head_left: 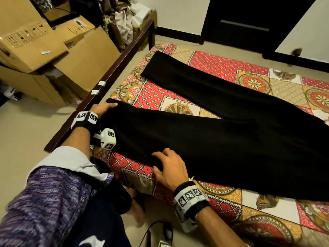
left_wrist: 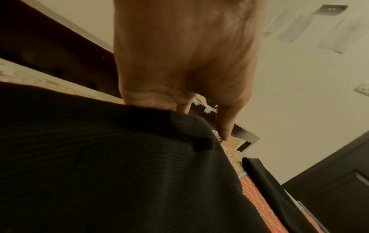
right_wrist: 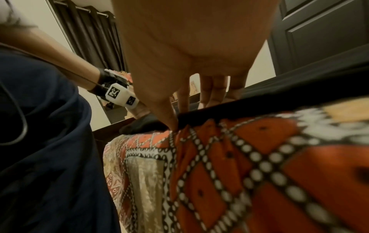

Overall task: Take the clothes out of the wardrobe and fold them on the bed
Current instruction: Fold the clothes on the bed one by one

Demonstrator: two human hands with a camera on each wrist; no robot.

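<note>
Black trousers [head_left: 213, 132] lie spread flat on the bed's patterned bedspread [head_left: 222, 66], with both legs pointing left. My left hand [head_left: 108, 106] grips the far corner of the near leg's end, thumb on top. The left wrist view shows that left hand [left_wrist: 199, 113] at the edge of the ribbed black cloth [left_wrist: 99, 165]. My right hand [head_left: 160, 163] pinches the near edge of the same leg, fingers curled on top and thumb at the edge. In the right wrist view my right hand [right_wrist: 185, 113] has its thumb pressed at the black hem [right_wrist: 219, 113].
A dark wooden bed rail [head_left: 114, 68] runs along the left side of the bed. Cardboard boxes [head_left: 35, 47] are stacked beyond it on the left. A dark door [head_left: 249, 24] stands at the back. A black cable [head_left: 153, 229] lies on the floor by my legs.
</note>
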